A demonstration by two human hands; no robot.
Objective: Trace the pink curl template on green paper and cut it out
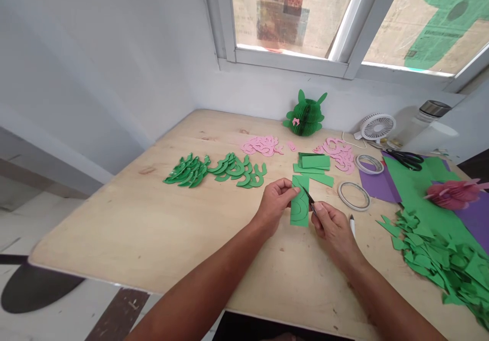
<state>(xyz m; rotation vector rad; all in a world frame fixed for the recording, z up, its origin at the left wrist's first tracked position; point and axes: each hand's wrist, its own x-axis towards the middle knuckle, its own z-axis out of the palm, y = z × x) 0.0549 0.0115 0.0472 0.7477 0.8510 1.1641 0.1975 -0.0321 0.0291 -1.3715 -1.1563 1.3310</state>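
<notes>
Between thumb and fingers, my left hand pinches a green paper strip with curved outlines drawn on it. My right hand is closed around a small pair of dark scissors; their blades lie against the strip's right side near its upper part. Most of the scissors' handles are hidden by my fingers. Just beyond my hands lies a stack of green paper rectangles. Curved green cutouts are spread left of it, beside a pile of green leaf-like pieces.
Pink cutouts lie farther back, before a green paper honeycomb figure. Tape rolls, a white pen, green scraps, black-handled scissors, a small fan and a bottle are on the right.
</notes>
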